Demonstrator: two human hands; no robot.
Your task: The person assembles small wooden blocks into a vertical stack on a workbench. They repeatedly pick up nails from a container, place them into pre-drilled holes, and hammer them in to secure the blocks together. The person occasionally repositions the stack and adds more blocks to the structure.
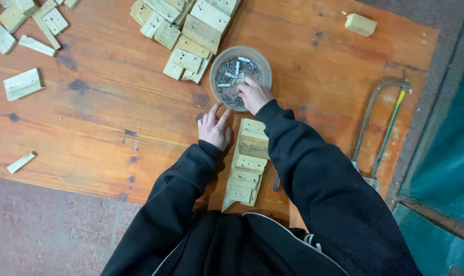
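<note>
a person in a black zip jacket leans over an orange-brown wooden board [104,117] laid on the floor. the right hand [253,94] dips into a round grey bowl [217,63] full of small metal nails [231,76], fingers curled down among them — whether a nail is actually pinched cannot be told from here. the left hand [214,128] rests flat on the board just beside the bowl, fingers spread and holding nothing.

between the two sleeves, close to the person's body, lies a row of pale wooden blocks [247,163] overlapping one another, several showing small dark dots on their faces. a larger heap of similar blocks [186,30] sits just behind the bowl, touching its rim on the far-left side. more loose offcuts [22,84] are scattered toward the board's far-left corner, and a single block [360,24] lies well apart at the far right. a hacksaw [380,128] with a curved metal frame lies along the board's right edge — near a teal wall.
</note>
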